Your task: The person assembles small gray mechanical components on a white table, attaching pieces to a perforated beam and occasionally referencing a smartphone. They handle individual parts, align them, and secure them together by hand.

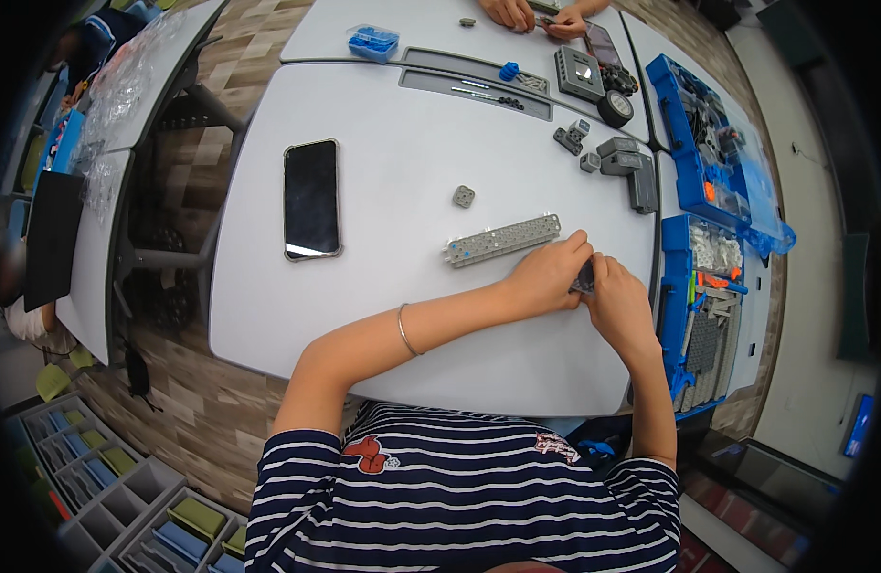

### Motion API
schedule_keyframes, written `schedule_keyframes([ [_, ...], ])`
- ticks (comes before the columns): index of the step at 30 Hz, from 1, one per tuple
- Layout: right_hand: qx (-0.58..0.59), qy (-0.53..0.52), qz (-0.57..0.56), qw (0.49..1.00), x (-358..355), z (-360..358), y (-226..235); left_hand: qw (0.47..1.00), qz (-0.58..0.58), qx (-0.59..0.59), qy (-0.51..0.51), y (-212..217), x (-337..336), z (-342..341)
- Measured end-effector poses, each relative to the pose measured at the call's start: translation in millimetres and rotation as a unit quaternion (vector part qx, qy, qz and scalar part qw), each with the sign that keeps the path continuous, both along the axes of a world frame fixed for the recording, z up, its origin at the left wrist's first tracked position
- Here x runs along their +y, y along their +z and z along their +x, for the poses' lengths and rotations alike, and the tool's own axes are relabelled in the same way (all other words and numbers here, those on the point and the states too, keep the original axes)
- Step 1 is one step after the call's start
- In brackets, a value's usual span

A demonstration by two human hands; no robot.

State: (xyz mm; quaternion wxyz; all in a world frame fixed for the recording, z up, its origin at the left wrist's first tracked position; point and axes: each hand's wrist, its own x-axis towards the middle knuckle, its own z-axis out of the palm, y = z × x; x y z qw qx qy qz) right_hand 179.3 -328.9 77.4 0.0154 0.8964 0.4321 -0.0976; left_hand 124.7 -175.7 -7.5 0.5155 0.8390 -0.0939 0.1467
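– What are my hands doing?
– Your left hand [549, 277] and right hand [620, 304] meet at the near right part of the worktop [397, 181], fingers closed together on a small dark piece [583, 278]. Your fingers hide most of it, so its full shape cannot be told.

– What lies closest to them?
– A long light-grey perforated block [502, 240], slanting, its right end just beside your left hand. Past it sits a small grey square piece [463, 197].

– Anything crowding the right side?
– Beyond your right hand, dark-grey blocks [633, 170] lie near the edge, with smaller grey connectors [570, 140] beside them. Right of the worktop stand two open blue bins full of parts: a farther one [685, 183] and a nearer one [676, 253].

– And farther out?
– A phone [311, 199] lies well to your left, dark screen up. Ahead, a recessed tray [426, 82] holds thin rods and small black parts; behind its right end are a grey box with a screen [579, 74] and a wheel [614, 109]. At the far side, another person's hands [534, 15] are busy, with a clear box of blue parts [372, 43] off to the left.
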Motion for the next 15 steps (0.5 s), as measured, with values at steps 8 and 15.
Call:
schedule_keyframes([
  [8, -0.113, 0.036, -0.044, 0.992, -6, -8, -17, 0.999, 0.016, -0.024, 0.019, -7, -5, -1],
  [15, -0.13, 0.023, 0.01, 0.991, -16, -17, -42, 0.999, 0.019, -0.032, 0.026, -14, -7, 1],
])
